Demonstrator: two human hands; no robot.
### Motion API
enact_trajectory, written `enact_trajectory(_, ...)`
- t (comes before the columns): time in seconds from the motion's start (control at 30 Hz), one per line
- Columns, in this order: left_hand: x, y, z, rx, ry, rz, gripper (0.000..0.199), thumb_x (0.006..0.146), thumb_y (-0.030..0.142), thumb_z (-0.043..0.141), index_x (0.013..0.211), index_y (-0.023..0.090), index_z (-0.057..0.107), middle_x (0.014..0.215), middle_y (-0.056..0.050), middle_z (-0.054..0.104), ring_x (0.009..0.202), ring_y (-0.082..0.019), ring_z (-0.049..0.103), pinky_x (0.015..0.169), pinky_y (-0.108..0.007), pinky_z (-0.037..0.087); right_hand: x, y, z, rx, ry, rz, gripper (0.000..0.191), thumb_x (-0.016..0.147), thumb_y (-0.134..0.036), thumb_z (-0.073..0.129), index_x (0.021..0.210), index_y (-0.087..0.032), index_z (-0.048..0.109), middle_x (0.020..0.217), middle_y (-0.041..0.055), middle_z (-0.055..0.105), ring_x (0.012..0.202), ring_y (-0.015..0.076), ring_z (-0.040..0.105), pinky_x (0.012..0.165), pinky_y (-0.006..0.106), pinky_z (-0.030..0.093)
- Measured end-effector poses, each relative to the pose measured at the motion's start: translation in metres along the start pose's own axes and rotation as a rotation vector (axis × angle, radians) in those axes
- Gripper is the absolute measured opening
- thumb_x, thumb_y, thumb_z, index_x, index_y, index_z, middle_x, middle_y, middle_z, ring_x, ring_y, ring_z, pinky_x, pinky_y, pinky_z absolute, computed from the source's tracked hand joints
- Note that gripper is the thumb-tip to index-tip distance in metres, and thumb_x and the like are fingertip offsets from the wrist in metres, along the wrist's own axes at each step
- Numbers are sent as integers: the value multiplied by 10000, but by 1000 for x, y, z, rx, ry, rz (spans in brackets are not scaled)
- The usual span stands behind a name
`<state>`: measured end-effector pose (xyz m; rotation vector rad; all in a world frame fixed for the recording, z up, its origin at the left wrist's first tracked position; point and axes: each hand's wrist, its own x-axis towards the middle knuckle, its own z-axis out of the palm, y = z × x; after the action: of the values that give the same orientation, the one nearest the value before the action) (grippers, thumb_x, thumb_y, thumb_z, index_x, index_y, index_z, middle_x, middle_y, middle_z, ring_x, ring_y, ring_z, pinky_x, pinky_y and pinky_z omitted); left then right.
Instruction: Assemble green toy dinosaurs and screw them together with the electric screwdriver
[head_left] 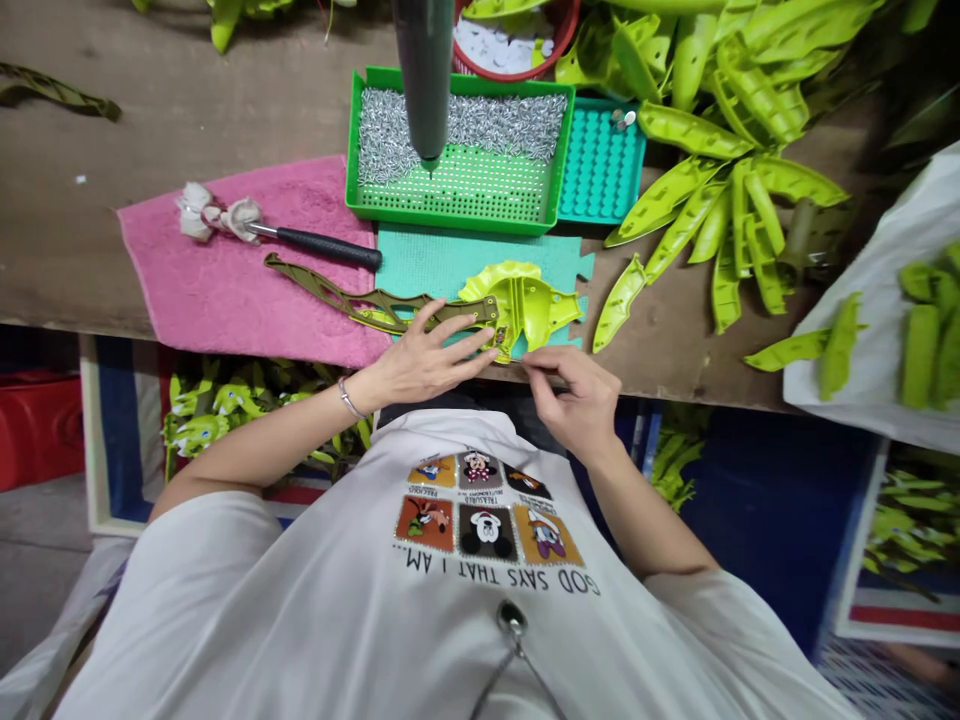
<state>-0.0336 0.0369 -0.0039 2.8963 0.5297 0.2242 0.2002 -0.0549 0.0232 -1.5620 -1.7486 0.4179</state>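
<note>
A lime-green plastic shell [529,308] with a wavy rim lies on the teal foam mat [420,255]. A long curved olive-brown plastic piece [360,295] rests with its right end over the shell. My left hand [435,360] lies across that end with its fingers spread, touching the brown piece and the near part of the shell. Close to the shell's near edge, my right hand [577,395] has thumb and forefinger pinched together. What they hold, if anything, is too small to make out. A dark cylindrical screwdriver [425,90] hangs tip-down above the mat's far side.
Behind the mat stand a green tray [452,217] of small screws and a teal dimpled tray [600,165]. A black-handled tool [330,247] lies on the pink towel [202,290]. Several lime-green parts [682,230] are piled at right; a red basket [566,30] is behind.
</note>
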Motion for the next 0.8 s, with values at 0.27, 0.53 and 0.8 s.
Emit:
enact_trajectory(0.27,4,8,-3,53,66,11,340,987,350,543,1324,308,559,1433,-42,606,1361,-283,504,1211,-615,267,0,3,16,-94,84,-35,40,898,-205,620,926,-232,615,854,36,766,753,174,742,688,307,605)
enact_trajectory(0.53,6,13,0,85,74,12,448,965,541,534,1318,266,570,1442,-78,593,1337,-337,507,1181,-665,264,2,3,25,-67,132,-76,142,870,-139,640,910,-242,550,827,30,741,758,193,707,688,355,571)
enact_trajectory(0.8,1,11,3,-49,134,-4,449,903,426,666,1328,328,557,1480,-66,557,1380,-308,463,1220,-635,215,3,-7,23,-130,165,162,136,827,-238,692,779,-241,564,735,18,700,714,202,663,684,360,559)
